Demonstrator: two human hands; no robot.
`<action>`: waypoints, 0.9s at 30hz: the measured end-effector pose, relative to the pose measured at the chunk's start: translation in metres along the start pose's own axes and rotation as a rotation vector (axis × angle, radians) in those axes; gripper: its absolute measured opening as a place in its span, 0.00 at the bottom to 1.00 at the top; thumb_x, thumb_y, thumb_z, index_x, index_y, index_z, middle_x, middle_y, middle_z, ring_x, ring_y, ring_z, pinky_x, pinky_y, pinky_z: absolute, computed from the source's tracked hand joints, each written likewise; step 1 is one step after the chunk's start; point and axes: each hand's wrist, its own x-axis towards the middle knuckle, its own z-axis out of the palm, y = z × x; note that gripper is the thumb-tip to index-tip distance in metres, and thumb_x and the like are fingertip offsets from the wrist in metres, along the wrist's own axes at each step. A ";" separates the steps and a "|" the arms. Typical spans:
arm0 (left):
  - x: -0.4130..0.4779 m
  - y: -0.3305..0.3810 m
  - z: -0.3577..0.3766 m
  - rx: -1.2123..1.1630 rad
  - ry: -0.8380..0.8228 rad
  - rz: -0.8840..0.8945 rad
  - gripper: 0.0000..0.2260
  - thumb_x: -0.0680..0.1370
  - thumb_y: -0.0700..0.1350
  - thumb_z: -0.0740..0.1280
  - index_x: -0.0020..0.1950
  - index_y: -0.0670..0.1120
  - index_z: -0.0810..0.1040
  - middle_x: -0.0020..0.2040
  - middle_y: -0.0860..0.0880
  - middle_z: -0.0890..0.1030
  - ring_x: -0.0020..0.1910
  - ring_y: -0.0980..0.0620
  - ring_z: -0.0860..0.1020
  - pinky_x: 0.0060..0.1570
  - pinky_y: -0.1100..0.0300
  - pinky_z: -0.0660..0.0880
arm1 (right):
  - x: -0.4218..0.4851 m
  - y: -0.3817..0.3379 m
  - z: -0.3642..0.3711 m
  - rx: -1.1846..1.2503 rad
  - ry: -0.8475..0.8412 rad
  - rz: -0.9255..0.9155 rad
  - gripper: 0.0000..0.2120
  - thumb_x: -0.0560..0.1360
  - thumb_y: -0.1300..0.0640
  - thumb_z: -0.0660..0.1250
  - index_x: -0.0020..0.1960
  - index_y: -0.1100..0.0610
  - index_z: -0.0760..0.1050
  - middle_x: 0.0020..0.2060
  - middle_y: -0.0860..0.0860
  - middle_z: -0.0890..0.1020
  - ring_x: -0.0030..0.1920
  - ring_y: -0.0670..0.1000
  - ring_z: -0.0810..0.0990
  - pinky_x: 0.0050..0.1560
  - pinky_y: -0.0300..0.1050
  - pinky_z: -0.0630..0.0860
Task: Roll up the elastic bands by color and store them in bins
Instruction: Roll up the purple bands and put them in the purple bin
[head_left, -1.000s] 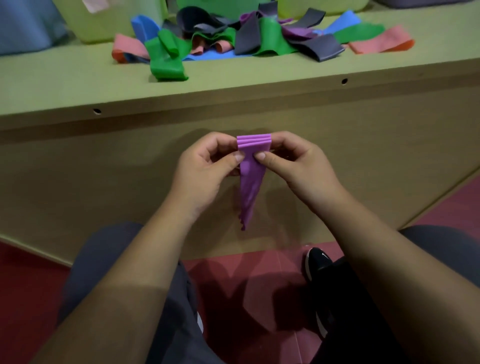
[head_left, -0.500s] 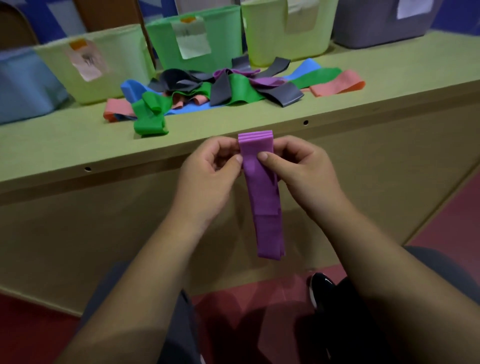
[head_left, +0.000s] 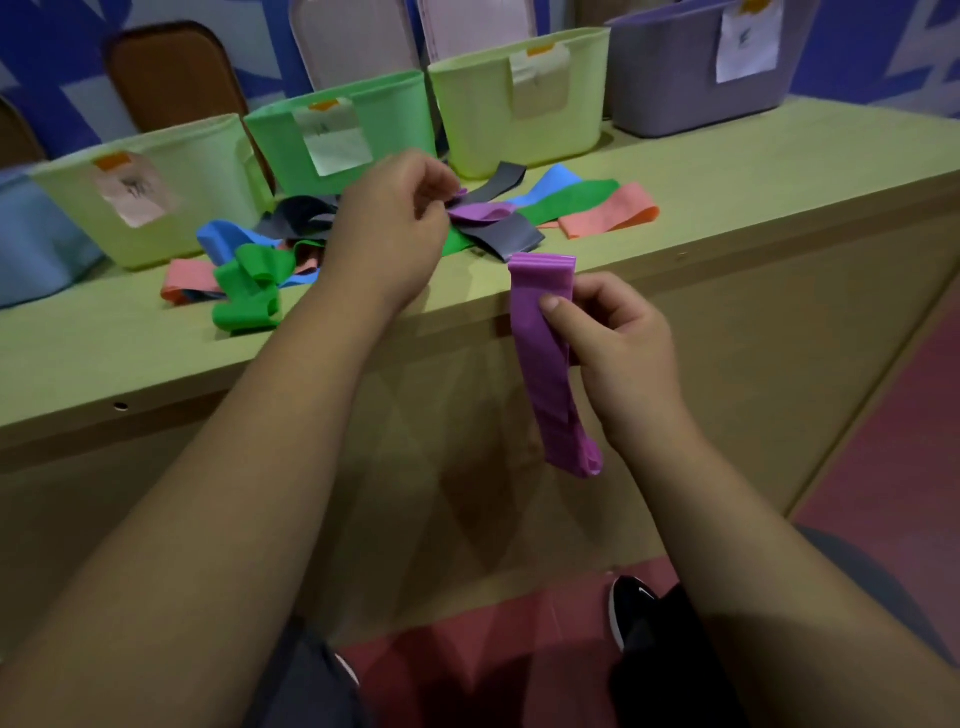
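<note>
Pale green tabletop (head_left: 727, 171) with a tan wooden front panel (head_left: 753, 338) below its edge. Red floor (head_left: 893, 426) beneath. Behind the tabletop, a blue-and-white patterned wall (head_left: 62, 47) and a brown chair back (head_left: 171, 78). Light is dim.

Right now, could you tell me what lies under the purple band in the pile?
A grey band and a green band show beneath the purple band; the left hand covers the rest.
</note>
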 end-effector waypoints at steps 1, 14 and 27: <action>0.010 0.000 0.007 0.048 -0.039 0.015 0.13 0.79 0.37 0.65 0.60 0.47 0.83 0.57 0.51 0.84 0.56 0.53 0.81 0.61 0.57 0.78 | 0.001 -0.001 -0.002 -0.001 0.001 -0.001 0.02 0.81 0.60 0.73 0.50 0.58 0.84 0.42 0.53 0.85 0.43 0.48 0.80 0.45 0.49 0.77; 0.041 -0.022 0.052 0.123 -0.096 -0.076 0.14 0.82 0.38 0.67 0.64 0.49 0.85 0.59 0.49 0.86 0.59 0.50 0.82 0.60 0.63 0.72 | 0.009 -0.003 -0.023 -0.007 0.029 0.001 0.03 0.81 0.60 0.73 0.51 0.59 0.83 0.43 0.56 0.85 0.43 0.49 0.80 0.45 0.49 0.77; 0.028 -0.020 -0.003 -1.592 0.268 -0.363 0.12 0.82 0.31 0.65 0.61 0.44 0.79 0.57 0.41 0.85 0.56 0.44 0.85 0.57 0.47 0.83 | 0.002 0.000 -0.014 0.102 -0.098 0.067 0.01 0.80 0.63 0.73 0.50 0.60 0.83 0.41 0.53 0.83 0.44 0.51 0.79 0.49 0.52 0.73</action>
